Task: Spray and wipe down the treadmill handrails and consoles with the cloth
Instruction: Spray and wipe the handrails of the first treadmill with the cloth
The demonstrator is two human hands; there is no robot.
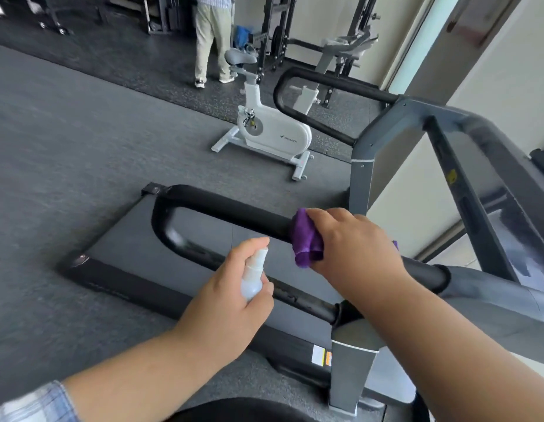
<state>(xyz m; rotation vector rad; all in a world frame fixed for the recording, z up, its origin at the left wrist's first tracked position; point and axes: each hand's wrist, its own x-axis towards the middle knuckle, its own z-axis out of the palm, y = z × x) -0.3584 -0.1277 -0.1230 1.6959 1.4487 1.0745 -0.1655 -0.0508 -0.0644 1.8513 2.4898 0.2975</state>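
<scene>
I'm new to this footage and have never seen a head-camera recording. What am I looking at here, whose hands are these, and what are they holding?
There is one picture, taken by a wide-angle camera worn on a person's head, looking forward and down, so the two arms reaching in from below are that person's own. No robot is involved. The left hand grips a small pale spray bottle, nozzle upward. The right hand presses a purple cloth around the near handrail, a black padded loop on a grey treadmill. A second handrail shows beyond it. Below the rail lies the dark treadmill belt. Farther off on the grey floor stands a white exercise bike, and a second person stands near weight racks.
</scene>
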